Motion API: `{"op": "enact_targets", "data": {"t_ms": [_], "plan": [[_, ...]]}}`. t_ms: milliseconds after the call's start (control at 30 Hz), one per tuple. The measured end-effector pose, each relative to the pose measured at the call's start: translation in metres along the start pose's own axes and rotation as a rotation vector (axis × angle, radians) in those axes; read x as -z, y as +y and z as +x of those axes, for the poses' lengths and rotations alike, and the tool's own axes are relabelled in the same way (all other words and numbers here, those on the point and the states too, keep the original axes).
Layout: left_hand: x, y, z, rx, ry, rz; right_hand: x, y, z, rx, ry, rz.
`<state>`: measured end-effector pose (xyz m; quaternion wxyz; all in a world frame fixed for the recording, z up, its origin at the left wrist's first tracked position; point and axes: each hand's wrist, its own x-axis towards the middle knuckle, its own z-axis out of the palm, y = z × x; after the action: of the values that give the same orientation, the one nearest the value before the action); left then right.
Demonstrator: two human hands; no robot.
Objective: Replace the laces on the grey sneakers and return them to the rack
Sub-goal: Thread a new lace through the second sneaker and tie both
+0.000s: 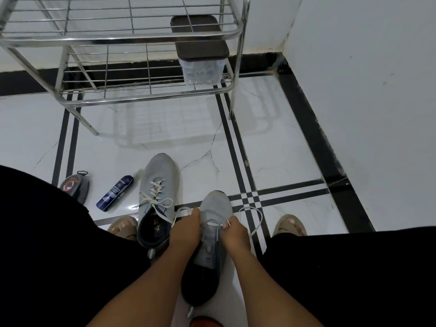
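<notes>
- Head view: a grey sneaker (213, 234) lies on the white tiled floor (295, 147) between the person's knees, toe pointing away, its dark opening toward the near edge.
- The left hand (186, 228) rests against the shoe's left side, fingers curled down over a white lace (253, 223) where it leaves the lowest eyelets; the fingertips themselves are hidden, so the exact pinch cannot be told.
- The right hand (234, 232) sits on the shoe's right side, its fingertips pressed together on the same lace just beside the eyelets.
- The lace crosses only the eyelets nearest the toe; one free end loops out to the right over the black tile lines, another trails left.
- A second grey sneaker (157, 199) stands just to the left, touching the floor flat, toe away, with a cream lace criss-crossed up its front and loose ends spread out.
- Farther left lie a blue lace packet (115, 193) and a grey pouch with red trim (75, 186).
- A steel wire shoe rack (146, 90) stands at the far side, well apart from the shoes.
- On its lower shelf sits a clear plastic box with a dark brown lid (200, 47).
- Sandalled feet show on either side of the sneakers.
</notes>
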<state>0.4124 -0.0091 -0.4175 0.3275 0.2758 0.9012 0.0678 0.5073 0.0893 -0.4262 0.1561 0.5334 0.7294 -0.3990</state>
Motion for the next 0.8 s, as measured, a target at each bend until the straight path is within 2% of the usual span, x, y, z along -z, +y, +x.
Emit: {"op": "enact_targets", "data": {"t_ms": [233, 300, 400, 500, 667, 800], "plan": [[-0.005, -0.001, 0.005, -0.006, -0.001, -0.044, 0.002, -0.001, 0.001, -0.046, -0.037, 0.038], [-0.004, -0.002, 0.005, 0.0, -0.004, 0.011, 0.003, -0.003, -0.001, -0.073, -0.037, 0.092], [0.002, 0.0, 0.007, 0.008, 0.013, 0.121, 0.006, -0.011, -0.007, -0.107, 0.012, 0.188], [0.012, 0.008, 0.008, -0.01, 0.042, 0.126, 0.02, -0.029, -0.009, -0.071, 0.089, 0.198], [0.05, 0.033, 0.001, 0.026, -0.033, -0.001, 0.06, -0.07, -0.018, 0.101, 0.162, 0.281], [0.109, 0.06, -0.012, -0.026, 0.003, -0.296, 0.101, -0.106, -0.039, 0.242, 0.175, 0.418]]}}
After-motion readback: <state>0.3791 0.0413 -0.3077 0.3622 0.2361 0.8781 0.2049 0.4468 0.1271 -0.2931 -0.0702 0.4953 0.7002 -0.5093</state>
